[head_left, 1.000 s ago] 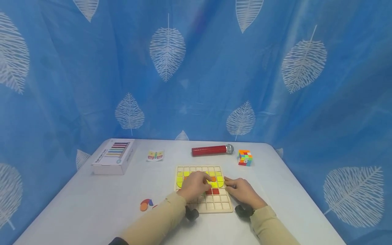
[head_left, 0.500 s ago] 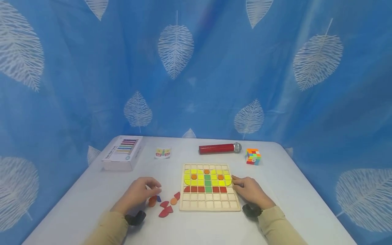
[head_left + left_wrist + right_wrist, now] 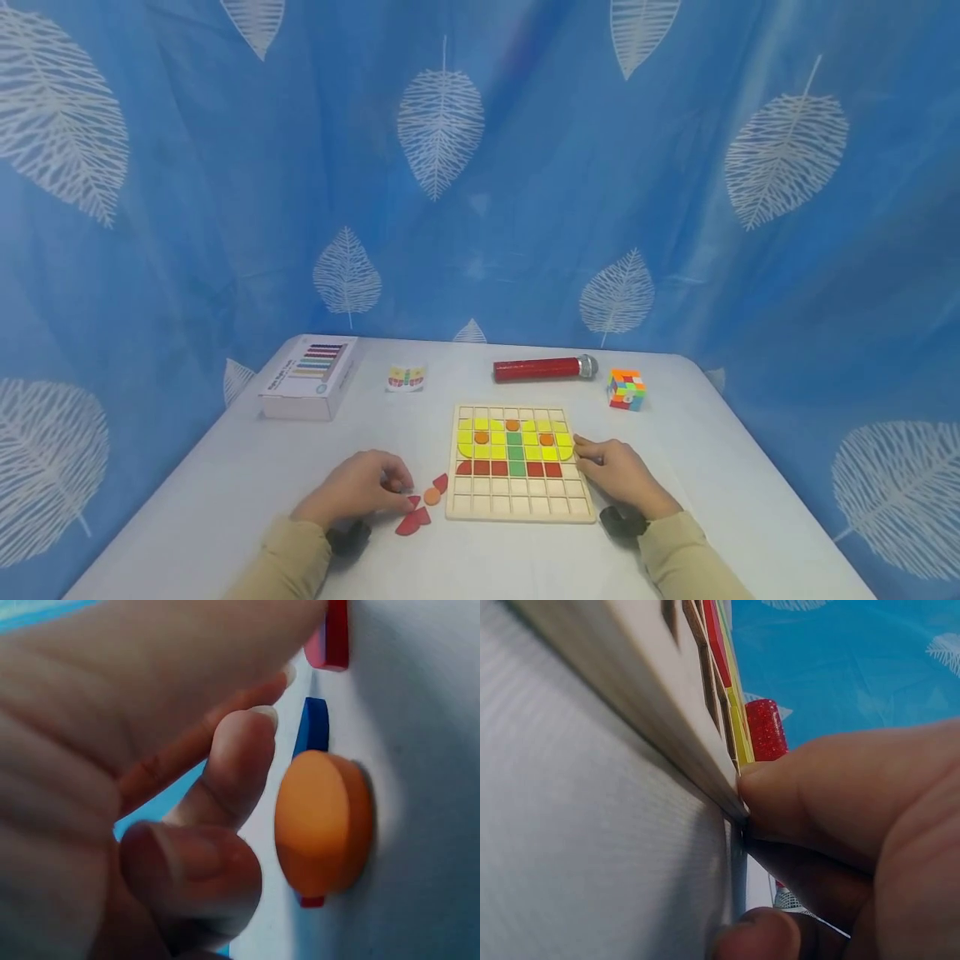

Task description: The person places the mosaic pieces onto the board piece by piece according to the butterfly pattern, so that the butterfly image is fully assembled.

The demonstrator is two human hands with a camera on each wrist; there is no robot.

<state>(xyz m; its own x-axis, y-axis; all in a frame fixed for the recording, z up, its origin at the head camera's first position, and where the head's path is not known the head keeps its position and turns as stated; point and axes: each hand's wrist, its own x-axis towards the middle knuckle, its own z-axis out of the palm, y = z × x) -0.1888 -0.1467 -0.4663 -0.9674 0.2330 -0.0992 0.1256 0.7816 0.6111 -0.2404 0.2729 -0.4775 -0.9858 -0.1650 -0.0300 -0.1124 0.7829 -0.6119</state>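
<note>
My left hand (image 3: 367,483) is low over loose pieces left of the board, thumb tip at a red quarter-round piece (image 3: 414,501); index finger and thumb look apart. In the left wrist view, an orange disc (image 3: 319,825) and a blue piece (image 3: 313,726) lie beneath the curved fingers. My right hand (image 3: 626,477) pinches the right edge of a wooden grid board (image 3: 517,506), thumb on the rim and a finger against its side. Set in the board are yellow tiles (image 3: 498,452), a green column (image 3: 515,453), red tiles (image 3: 498,468) and orange discs (image 3: 482,437).
More red pieces (image 3: 408,524) and another orange disc (image 3: 432,497) lie between hand and board. Farther back are a white box (image 3: 300,406), a pattern card (image 3: 406,379), a red microphone (image 3: 536,369) and a puzzle cube (image 3: 626,390). A blue leaf-print curtain (image 3: 525,208) hangs behind.
The left hand has left the board for the loose pieces, then shifted slightly right towards the red ones. The right hand stays at the board's edge. The head view has turned slightly left.
</note>
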